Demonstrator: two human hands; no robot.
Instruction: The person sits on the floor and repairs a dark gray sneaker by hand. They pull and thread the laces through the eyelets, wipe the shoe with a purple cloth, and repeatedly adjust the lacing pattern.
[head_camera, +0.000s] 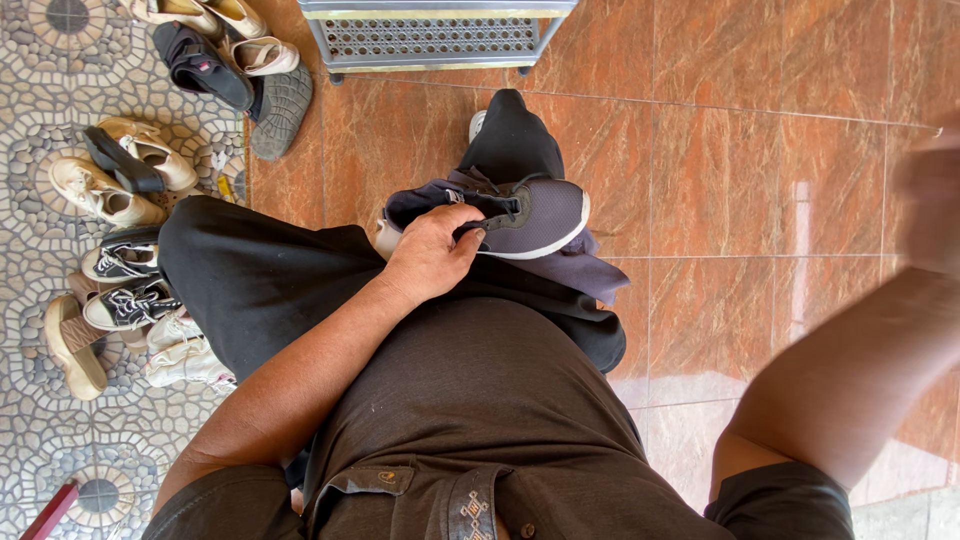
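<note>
One grey sneaker with a white sole lies on its side across the seated person's lap, resting on a purple-grey cloth spread over the dark trousers, which seems meant to keep the shoe off the clothing. The left hand is curled closed, its fingers hooked into the shoe's opening by the laces, so the sneaker is pinned steady on the knee. The right hand is raised off to the side, well apart from the shoe and blurred; whether it is open or holds anything cannot be told. On the patterned mosaic floor to the left, about a dozen more shoes are heaped near the person's leg: cream slip-ons, dark sandals, two black-and-white laced sneakers side by side, and pale trainers beside them; overlap makes an exact count uncertain. One metal rack stands on the reddish tiles ahead.
</note>
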